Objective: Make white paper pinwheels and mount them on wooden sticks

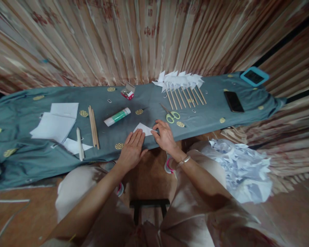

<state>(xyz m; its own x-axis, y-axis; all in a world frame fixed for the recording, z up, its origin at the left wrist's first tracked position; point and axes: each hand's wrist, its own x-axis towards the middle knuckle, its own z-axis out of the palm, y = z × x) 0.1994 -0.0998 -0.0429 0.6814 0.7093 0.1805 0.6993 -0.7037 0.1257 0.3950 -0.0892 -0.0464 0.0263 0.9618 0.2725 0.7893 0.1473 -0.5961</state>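
Right at the near edge of the desk (149,99), a folded white paper (143,128) lies between the two hands, its peak pointing away from the person. The left hand (132,151) rests palm down, fingers stretched out flat and close together over the paper's left part, its thumb held out to the side. The right hand (165,137) is bent over the other end, thumb at the corner and fingers curled; whether they pinch the paper I cannot tell. The hands stand apart, with the middle of the paper showing between them, and a bracelet (184,160) circles the right wrist.

Just beyond the paper, to its left, lies a green and white tube (117,116), and to its right a pair of green-handled scissors (171,116). Farther back are a small open red box (128,92) and a row of white paper pinwheels (180,80) on wooden sticks. On the left, loose wooden sticks (92,127) lie side by side near white sheets (55,123) and a slim white pen (79,143). Well over to the right lies a dark phone (233,101), with a blue-framed device (254,76) behind it
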